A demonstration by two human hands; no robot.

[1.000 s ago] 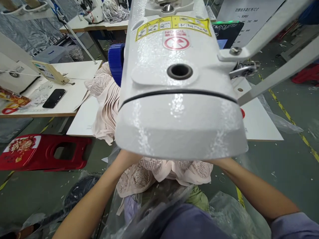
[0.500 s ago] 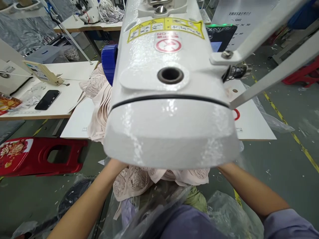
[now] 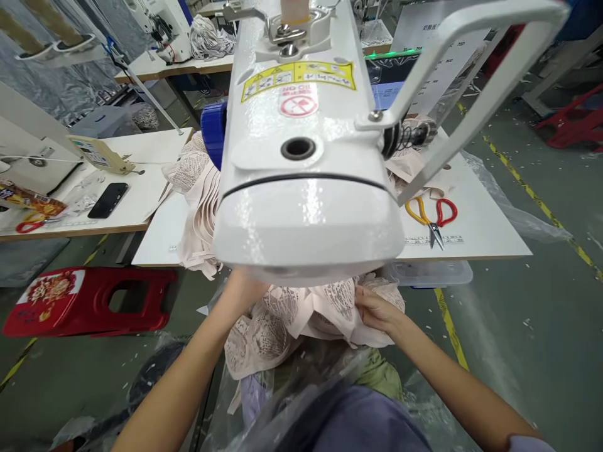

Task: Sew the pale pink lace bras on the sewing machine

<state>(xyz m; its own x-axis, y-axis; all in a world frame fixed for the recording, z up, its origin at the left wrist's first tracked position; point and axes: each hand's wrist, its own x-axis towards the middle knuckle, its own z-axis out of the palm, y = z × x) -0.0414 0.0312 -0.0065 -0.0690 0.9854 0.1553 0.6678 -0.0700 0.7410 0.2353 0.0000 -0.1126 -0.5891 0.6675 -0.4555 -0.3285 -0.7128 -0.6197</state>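
Observation:
A white sewing machine head (image 3: 308, 226) fills the middle of the view. Below it, pale pink lace bras (image 3: 264, 345) hang in a bunch over my lap. My right hand (image 3: 377, 309) is closed on the edge of one lace bra (image 3: 325, 311), with thumb and fingers pinching the cloth. At the left side of the bunch is my left hand (image 3: 247, 290), its fingers hidden by the machine head and the fabric. Scissors (image 3: 431, 221) with one yellow and one red handle lie on the white tabletop (image 3: 490, 232), right of the machine.
A stack of pale pink bras (image 3: 195, 201) droops over the table's left edge. More pink fabric (image 3: 412, 169) lies behind the machine arm. On the left table are a phone (image 3: 108, 200) and a snack bag (image 3: 31, 199). A red stool (image 3: 89, 301) stands on the floor.
The camera view has shifted, so the machine head covers less. My right hand, the scissors and more of the lace bras have come out from behind it.

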